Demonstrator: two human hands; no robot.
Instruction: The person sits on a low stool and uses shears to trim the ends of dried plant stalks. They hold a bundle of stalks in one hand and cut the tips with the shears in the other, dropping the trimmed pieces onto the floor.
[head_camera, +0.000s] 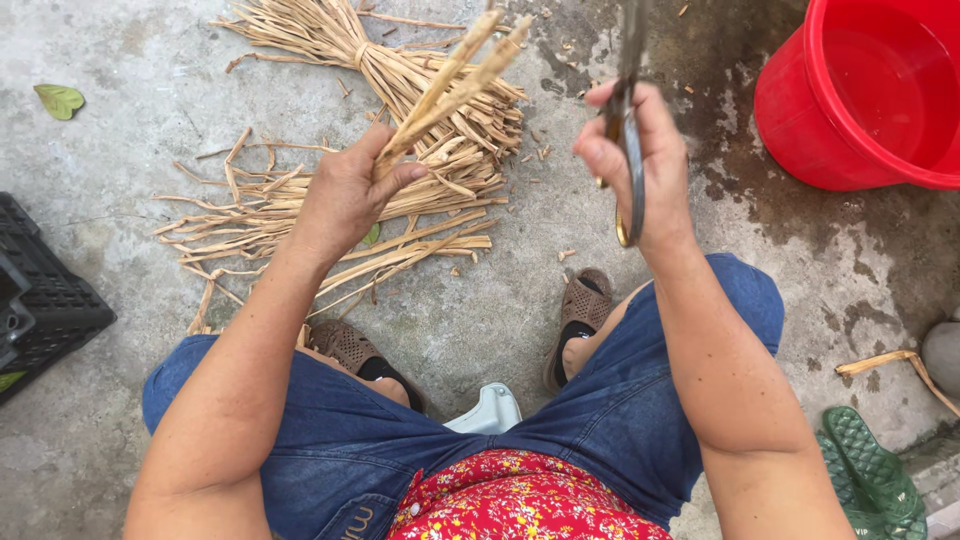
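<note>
Single head-worn view, steeply downward (close) over lap, feet and concrete floor (480, 320).

Wore blue denim shorts (620, 420), a red floral top (520, 500) and brown perforated sandals (583, 310). Had bare forearms, with no sleeves, rings or wristbands showing on either arm.

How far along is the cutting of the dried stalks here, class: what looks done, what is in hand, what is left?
Done: a tied bundle and short offcut bits lie on the concrete floor. In hand: the left hand grips a few stalks upright, while the right hand holds scissors beside them. Left: a loose pile of stalks lies by the feet.
</note>
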